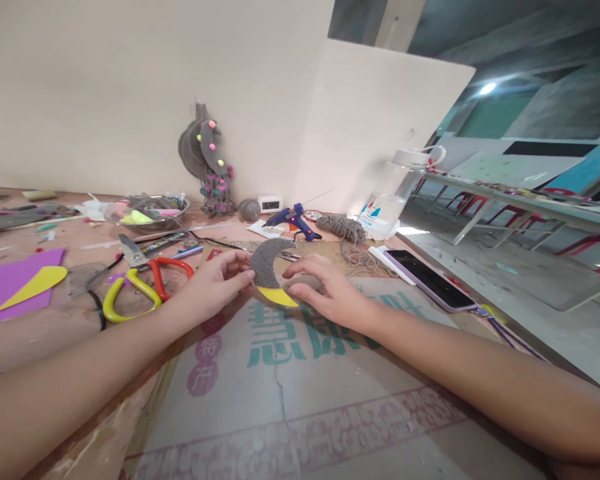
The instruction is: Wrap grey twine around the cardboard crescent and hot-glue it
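A crescent moon is pinched between my left thumb and fingers, upright above the board. Grey yarn wraps most of it in close turns, while its lower end shows bare yellow. My left hand grips the outer curve. My right hand is beside the inner curve, fingers and thumb apart; whether its thumb touches the yellow tip I cannot tell. Below them lies a printed board with green and purple characters. A thin grey strand trails down across it.
To the left lie yellow-handled scissors, red-handled pliers and purple sheets. Behind are a blue glue gun, a yarn skein, a yarn ball and a small clock. A phone and a bottle stand right.
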### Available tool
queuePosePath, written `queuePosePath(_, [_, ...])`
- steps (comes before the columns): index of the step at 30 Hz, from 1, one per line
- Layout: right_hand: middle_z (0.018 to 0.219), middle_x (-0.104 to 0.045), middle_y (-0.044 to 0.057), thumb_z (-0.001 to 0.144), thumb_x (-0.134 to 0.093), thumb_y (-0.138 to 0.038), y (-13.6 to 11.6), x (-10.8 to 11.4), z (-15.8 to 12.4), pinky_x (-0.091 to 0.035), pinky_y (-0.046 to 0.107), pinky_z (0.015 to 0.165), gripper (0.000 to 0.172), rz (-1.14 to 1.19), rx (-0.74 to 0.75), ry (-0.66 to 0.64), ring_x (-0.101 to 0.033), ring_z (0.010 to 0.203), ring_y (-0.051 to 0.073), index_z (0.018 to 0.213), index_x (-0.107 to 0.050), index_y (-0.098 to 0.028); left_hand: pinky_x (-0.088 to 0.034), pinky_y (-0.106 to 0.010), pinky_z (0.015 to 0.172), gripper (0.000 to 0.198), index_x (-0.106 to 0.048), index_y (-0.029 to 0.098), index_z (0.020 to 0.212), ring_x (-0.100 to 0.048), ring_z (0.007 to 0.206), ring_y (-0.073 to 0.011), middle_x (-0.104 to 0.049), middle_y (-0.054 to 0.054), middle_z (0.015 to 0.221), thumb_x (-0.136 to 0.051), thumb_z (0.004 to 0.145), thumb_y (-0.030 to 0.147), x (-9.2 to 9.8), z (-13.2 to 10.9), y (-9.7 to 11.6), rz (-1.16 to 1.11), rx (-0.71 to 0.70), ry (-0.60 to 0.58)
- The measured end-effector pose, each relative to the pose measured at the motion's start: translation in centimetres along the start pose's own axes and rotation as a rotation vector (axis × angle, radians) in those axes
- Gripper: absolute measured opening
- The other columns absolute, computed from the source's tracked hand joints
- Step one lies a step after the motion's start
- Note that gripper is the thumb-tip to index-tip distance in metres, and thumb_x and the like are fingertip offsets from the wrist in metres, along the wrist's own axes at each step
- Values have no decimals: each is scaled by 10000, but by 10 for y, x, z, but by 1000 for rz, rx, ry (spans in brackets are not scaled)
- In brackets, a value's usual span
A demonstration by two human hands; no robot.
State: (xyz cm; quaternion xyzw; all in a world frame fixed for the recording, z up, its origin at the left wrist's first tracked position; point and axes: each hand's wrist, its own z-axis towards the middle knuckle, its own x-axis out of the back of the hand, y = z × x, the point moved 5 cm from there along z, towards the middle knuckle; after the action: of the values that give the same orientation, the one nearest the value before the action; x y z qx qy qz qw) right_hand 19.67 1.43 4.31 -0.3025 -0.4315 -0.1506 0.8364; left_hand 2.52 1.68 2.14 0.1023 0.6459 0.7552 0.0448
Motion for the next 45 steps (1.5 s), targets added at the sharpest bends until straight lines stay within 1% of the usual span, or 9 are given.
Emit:
queuePosePath(6, [848, -646, 37, 837, -520, -329, 3, -8, 4, -348, 365, 871, 173, -18, 28, -97, -524, 878, 171, 832, -612, -183, -424, -236, 609, 182, -546, 147, 832, -539, 626, -113, -580, 17, 676, -592, 679, 234, 3, 0, 1, 28, 39, 44])
queuePosePath(9, [748, -625, 23, 837, -523, -301, 5, -6, 4, -361, 341, 824, 177, -43, -3, -67, -517, 801, 156, 740, -591, -170, -430, -250, 611, 200, -538, 152, 831, -539, 623, -121, -582, 14, 692, -582, 676, 269, 4, 1, -1, 25, 31, 52])
queuePosePath(13, [735, -608, 28, 868, -468, -299, -2, -1, 1, -352, 329, 787, 202, -110, 56, -21, -499, 768, 154, 765, -581, -168, -446, -269, 605, 212, -527, 154, 822, -549, 593, -128, -579, 15, 666, -582, 670, 291, 5, 2, -4, 15, 44, 67])
queuePosePath(18, [789, -590, 55, 873, -446, -338, -13, -2, -3, -333, 341, 804, 239, -223, 205, -91, -482, 815, 171, 800, -596, -167, -470, -289, 619, 223, -513, 158, 836, -579, 589, -137, -600, 4, 694, -580, 679, 301, 6, 3, -6, -4, 63, 67])
queuePosePath(24, [799, -596, 58, 884, -421, -353, -2, 7, 2, -347, 333, 793, 263, -289, 126, -72, -493, 820, 173, 807, -585, -164, -477, -288, 627, 199, -498, 163, 857, -587, 602, -136, -600, 7, 708, -550, 717, 295, 6, 4, -12, 4, 62, 62])
queuePosePath(28, [839, -607, 65, 881, -425, -338, 15, 25, 9, -378, 318, 788, 245, -298, 21, 0, -517, 849, 177, 807, -580, -164, -470, -271, 626, 169, -496, 165, 856, -588, 612, -132, -599, 13, 693, -528, 738, 283, 6, 6, -13, 31, 54, 62])
queuePosePath(33, [933, -623, 60, 843, -470, -331, 58, 39, 13, -428, 317, 784, 199, -248, -205, 51, -560, 873, 182, 905, -584, -181, -468, -272, 633, 157, -495, 169, 873, -601, 619, -146, -616, 13, 629, -509, 756, 272, 7, 7, -17, 58, 52, 55])
queuePosePath(38, [1152, -581, 93, 800, -520, -372, 98, 41, 13, -436, 357, 859, 401, -164, -409, 45, -568, 971, 209, 1148, -518, -174, -459, -265, 615, 152, -504, 172, 874, -600, 611, -150, -619, 15, 603, -511, 754, 265, 9, 9, -22, 69, 48, 67])
queuePosePath(45, [1194, -568, 111, 769, -563, -346, 130, 31, 55, -443, 325, 872, 514, -35, -465, 19, -577, 1007, 211, 1237, -474, -152, -458, -270, 624, 148, -496, 171, 884, -589, 604, -145, -611, 20, 593, -496, 761, 254, 9, 8, -21, 76, 51, 60])
